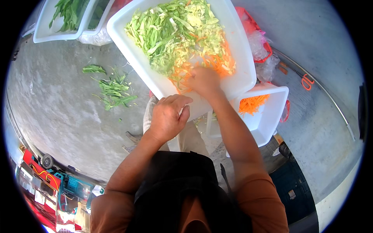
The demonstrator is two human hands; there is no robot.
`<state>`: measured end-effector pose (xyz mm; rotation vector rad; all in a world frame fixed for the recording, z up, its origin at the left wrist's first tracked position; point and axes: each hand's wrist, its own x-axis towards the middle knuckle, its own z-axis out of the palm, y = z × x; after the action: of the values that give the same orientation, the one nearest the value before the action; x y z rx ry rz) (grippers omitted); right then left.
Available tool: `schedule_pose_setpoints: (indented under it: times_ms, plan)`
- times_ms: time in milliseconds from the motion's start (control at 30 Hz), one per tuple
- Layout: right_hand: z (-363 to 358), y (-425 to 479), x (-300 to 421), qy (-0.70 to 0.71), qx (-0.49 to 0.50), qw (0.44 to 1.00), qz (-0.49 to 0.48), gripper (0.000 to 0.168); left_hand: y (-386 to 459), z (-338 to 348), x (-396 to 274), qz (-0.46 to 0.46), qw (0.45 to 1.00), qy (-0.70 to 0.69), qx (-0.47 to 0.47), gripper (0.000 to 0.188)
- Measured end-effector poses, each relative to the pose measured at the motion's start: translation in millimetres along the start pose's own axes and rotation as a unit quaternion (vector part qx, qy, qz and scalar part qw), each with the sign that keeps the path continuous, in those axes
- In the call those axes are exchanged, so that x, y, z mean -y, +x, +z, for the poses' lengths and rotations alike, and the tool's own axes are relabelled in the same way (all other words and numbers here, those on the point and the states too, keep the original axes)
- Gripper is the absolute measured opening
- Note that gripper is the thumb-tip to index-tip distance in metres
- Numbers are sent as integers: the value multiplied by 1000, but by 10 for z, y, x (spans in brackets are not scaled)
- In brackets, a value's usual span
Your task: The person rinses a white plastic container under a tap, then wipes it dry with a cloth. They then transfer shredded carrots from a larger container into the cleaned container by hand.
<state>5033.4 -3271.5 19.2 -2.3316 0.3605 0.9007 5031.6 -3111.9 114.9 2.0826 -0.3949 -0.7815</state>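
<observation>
A large white plastic tub point(125, 49) lies before me, tilted, with shredded green leaves and cabbage point(172, 32) and shredded carrot point(215, 64) in it. My left hand point(170, 115) is at the tub's near rim, thumb and fingers bent around the edge; its grip is partly hidden. My right hand point(204, 81), blurred, is down inside the tub at the near edge of the carrot and cabbage, fingers curled; whether it holds any shreds cannot be told. A smaller white tub point(279, 104) with shredded carrot point(253, 103) stands at the right, below the large one.
Cut leaves point(113, 90) lie on the concrete floor at the left. White tubs of greens point(58, 38) stand at the upper left. Red and clear plastic bags point(259, 43), orange-handled scissors point(307, 82) and a curved metal rod point(323, 93) are at the right.
</observation>
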Motion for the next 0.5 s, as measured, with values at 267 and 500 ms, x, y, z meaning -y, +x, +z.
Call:
schedule_pose_setpoints:
  times_ms: [267, 500]
  plan:
    - [-16, -35, 113, -73, -15, 996, -57, 10, -61, 40, -140, 26, 999, 5, 25, 18]
    - [177, 51, 52, -151, 16, 986, -72, 10, -62, 36, -154, 15, 999, 15, 38, 18]
